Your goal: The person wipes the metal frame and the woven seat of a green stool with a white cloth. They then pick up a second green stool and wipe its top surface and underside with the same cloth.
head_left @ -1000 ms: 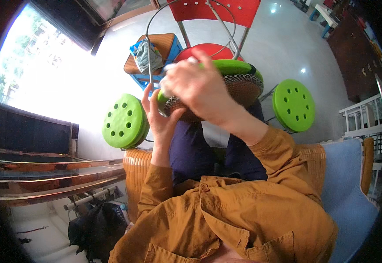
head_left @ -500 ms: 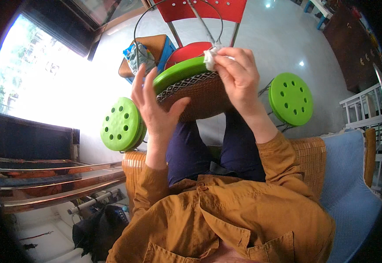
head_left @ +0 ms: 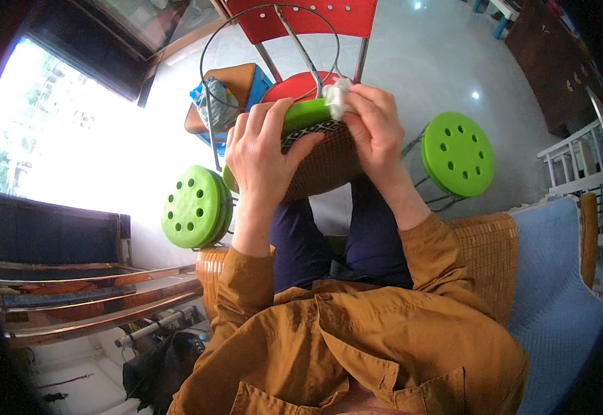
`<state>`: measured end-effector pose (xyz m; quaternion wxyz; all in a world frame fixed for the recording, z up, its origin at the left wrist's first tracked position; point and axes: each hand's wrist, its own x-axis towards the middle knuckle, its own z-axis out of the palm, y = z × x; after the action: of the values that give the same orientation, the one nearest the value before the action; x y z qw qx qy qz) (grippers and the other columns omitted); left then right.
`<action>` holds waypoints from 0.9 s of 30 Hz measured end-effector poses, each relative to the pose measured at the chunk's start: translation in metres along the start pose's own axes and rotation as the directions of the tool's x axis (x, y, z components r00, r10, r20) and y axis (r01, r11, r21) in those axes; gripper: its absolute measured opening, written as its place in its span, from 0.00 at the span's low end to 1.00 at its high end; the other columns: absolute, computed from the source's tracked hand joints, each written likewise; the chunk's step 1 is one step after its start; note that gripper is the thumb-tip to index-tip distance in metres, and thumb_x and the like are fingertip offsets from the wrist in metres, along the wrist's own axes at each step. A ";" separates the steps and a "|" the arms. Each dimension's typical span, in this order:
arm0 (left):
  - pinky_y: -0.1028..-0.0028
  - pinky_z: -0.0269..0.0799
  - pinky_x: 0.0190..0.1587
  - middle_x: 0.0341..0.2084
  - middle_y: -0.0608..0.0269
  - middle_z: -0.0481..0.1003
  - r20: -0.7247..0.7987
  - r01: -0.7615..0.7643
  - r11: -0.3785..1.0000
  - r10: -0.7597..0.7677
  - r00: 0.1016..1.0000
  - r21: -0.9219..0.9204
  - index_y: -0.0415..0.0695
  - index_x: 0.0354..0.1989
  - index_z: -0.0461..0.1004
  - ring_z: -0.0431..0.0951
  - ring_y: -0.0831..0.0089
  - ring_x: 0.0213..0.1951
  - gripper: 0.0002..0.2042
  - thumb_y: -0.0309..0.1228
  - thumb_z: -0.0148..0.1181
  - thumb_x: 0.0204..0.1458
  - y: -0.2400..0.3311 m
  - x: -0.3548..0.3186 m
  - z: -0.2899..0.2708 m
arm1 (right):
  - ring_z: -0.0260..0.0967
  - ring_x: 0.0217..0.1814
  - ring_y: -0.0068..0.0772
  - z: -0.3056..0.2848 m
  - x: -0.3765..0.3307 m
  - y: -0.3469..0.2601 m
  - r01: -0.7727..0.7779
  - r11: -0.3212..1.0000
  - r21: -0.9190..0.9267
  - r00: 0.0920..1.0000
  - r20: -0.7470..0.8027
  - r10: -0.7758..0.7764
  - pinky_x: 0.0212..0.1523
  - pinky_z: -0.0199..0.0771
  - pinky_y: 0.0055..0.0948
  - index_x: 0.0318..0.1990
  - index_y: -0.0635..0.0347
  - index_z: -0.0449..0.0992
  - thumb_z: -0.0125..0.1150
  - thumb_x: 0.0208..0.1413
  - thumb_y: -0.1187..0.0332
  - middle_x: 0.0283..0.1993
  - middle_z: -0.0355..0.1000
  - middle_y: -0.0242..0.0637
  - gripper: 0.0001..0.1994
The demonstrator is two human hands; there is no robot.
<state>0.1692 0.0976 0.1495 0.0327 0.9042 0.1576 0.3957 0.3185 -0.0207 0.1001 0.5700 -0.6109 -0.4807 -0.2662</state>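
Note:
A stool with a thick green rim (head_left: 306,115) is tipped up in front of my knees, its metal legs and wire ring pointing away from me. A brown woven surface (head_left: 326,164) with a black-and-white patterned border faces me below the rim. My left hand (head_left: 263,155) grips the rim, fingers over the top and thumb on the near face. Between the thumb and fingers of my right hand (head_left: 379,131) is a crumpled white cloth or tissue (head_left: 337,98), pressed against the rim beside a metal leg.
Green stools with round holes stand to the left (head_left: 192,207) and right (head_left: 458,155). Beyond the held stool is a red chair (head_left: 308,24); a blue box (head_left: 260,84) with a brown top carries a plastic bag (head_left: 217,100). A blue cover (head_left: 554,270) lies on the woven seat at right.
My left hand has gone from spread fingers beside the stool to closing over its green rim. My right hand keeps the white cloth at the rim, shifted slightly lower.

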 end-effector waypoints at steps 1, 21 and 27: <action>0.63 0.72 0.45 0.41 0.63 0.77 0.001 0.007 1.000 -0.007 1.000 -0.006 0.47 0.48 0.77 0.77 0.62 0.43 0.27 0.49 0.72 0.42 0.000 -0.001 -0.001 | 0.71 0.50 0.46 -0.001 -0.008 0.004 -0.066 0.998 0.002 0.997 -0.033 0.066 0.52 0.72 0.39 0.46 0.63 0.78 0.63 0.57 0.72 0.48 0.74 0.41 0.10; 0.66 0.72 0.41 0.30 0.59 0.77 -0.120 0.170 0.927 -0.220 0.968 -0.334 0.42 0.38 0.79 0.78 0.60 0.34 0.18 0.36 0.76 0.40 -0.021 -0.018 -0.022 | 0.72 0.43 0.32 -0.020 -0.049 0.016 -0.508 0.799 0.321 0.850 0.038 0.526 0.46 0.70 0.28 0.43 0.69 0.77 0.52 0.67 0.67 0.39 0.75 0.41 0.12; 0.67 0.72 0.43 0.31 0.59 0.79 -0.173 0.217 0.875 -0.317 0.933 -0.434 0.40 0.36 0.79 0.79 0.63 0.35 0.14 0.29 0.73 0.40 -0.021 -0.033 -0.028 | 0.74 0.41 0.45 -0.026 -0.001 -0.054 -0.137 0.988 0.070 0.991 0.009 0.137 0.42 0.74 0.37 0.40 0.67 0.76 0.60 0.60 0.72 0.40 0.74 0.45 0.07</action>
<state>0.1220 0.1059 0.1414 0.2559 0.7924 0.1983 0.5169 0.2758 -0.0520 0.1286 0.6072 -0.6224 -0.4480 -0.2078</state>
